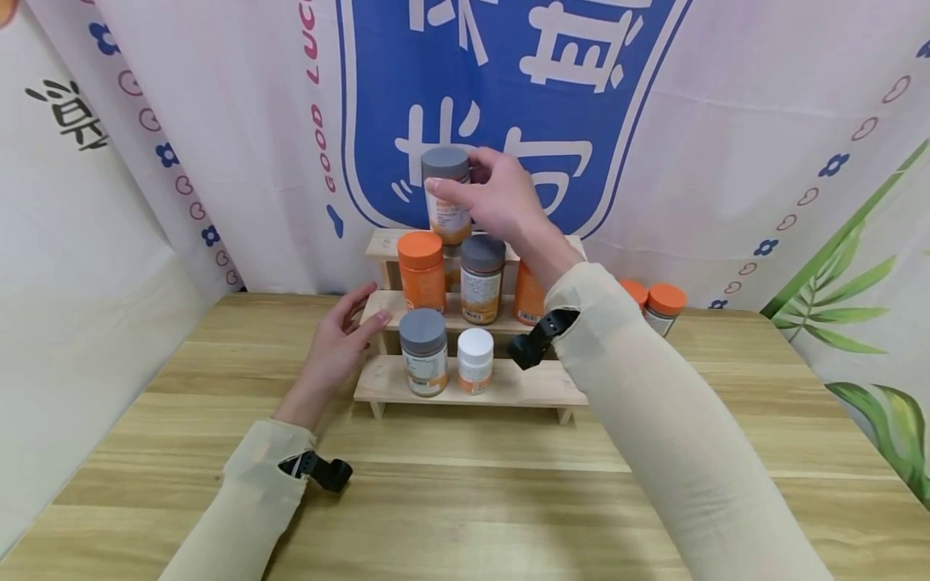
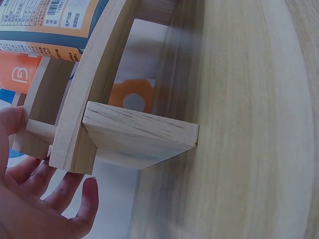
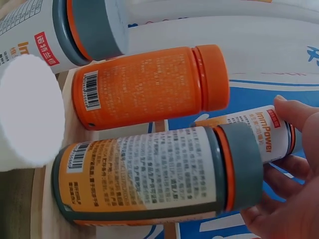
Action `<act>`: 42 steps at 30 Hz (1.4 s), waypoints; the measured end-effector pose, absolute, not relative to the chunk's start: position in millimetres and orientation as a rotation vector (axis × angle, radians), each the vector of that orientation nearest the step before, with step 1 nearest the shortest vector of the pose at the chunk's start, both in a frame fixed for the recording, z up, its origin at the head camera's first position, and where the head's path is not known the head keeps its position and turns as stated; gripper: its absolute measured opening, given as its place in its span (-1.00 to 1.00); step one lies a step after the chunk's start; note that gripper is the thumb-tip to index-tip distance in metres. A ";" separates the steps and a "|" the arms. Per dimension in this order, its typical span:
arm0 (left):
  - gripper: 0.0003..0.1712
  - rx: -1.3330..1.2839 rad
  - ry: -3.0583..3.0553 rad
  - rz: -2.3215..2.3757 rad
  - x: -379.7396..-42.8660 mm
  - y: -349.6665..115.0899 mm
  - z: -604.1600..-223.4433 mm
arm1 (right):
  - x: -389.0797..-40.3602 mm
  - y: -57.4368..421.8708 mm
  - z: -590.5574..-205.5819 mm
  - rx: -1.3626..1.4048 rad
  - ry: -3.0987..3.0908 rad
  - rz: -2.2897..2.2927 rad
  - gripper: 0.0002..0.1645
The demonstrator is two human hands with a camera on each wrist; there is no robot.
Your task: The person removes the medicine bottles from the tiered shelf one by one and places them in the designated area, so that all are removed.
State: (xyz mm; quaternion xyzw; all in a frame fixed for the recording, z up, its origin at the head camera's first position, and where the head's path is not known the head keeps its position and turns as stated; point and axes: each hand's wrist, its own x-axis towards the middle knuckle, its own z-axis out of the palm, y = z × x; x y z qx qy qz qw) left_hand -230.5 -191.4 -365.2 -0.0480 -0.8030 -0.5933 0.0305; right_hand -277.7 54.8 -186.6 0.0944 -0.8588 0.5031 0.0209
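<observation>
My right hand (image 1: 501,194) grips a grey-lidded supplement jar (image 1: 446,198), thumb in front and fingers behind, at the top tier of a three-step wooden rack (image 1: 523,391). The right wrist view shows its white-and-orange label and the thumb near the lid. At the rack's left end, my left hand (image 1: 341,339) rests with thumb and fingertips at the middle tier's edge. On that tier stand an orange jar (image 1: 421,274), a grey-lidded jar (image 1: 482,282) and another orange jar (image 1: 529,294), partly hidden by my right arm. A grey-lidded jar (image 1: 424,355) and a white-capped bottle (image 1: 475,361) occupy the bottom tier.
Two orange-lidded jars (image 1: 664,300) stand on the wooden table (image 1: 450,492) to the right of the rack, partly behind my right sleeve. A printed curtain (image 1: 276,161) hangs right behind the rack. Black wrist cameras (image 1: 534,343) stick out from both sleeves.
</observation>
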 end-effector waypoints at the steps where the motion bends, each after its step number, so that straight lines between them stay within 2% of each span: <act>1: -0.18 -0.145 -2.477 -1.829 -230.5 -191.5 -365.0 | -276.6 55.8 -185.6 0.279 -2.653 1.564 -0.30; 15: -0.17 -0.141 -2.480 -1.823 -230.0 -190.7 -363.6 | -269.5 75.5 -177.3 0.229 -2.448 1.571 -0.35; 42: -0.16 -0.127 -2.477 -1.862 -228.2 -190.5 -364.2 | -255.8 143.0 -175.7 0.208 -2.232 1.618 -0.38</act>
